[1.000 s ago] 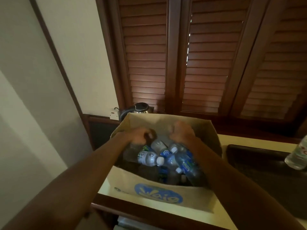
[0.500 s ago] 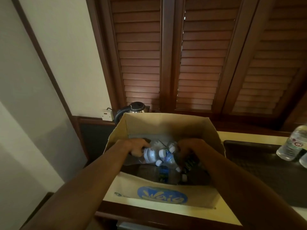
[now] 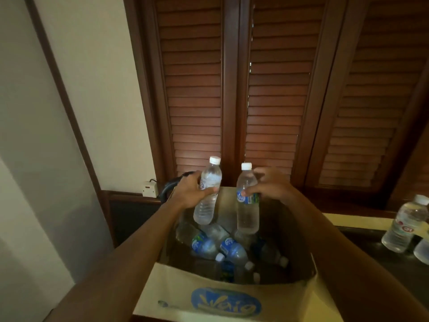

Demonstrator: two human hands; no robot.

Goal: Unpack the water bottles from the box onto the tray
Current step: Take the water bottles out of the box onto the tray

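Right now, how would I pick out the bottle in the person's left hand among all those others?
Find the open cardboard box with the blue logo. Two bottles are held up above it; the left hand grips the left-hand bottle. It leans to the right, while its neighbour stands straighter with a blue label.

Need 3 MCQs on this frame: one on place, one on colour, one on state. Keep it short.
1. Where are the two bottles on the tray?
A. far right
B. left of the box
C. inside the box

2. Cap colour on the bottle in the left hand?
A. red
B. white
C. green

3. State of the right hand?
A. open, idle
B. pressing the box wall
C. gripping a bottle

Answers:
1 A: they stand right of the box.
2 B: left bottle has a white cap.
3 C: fingers wrap the right bottle.
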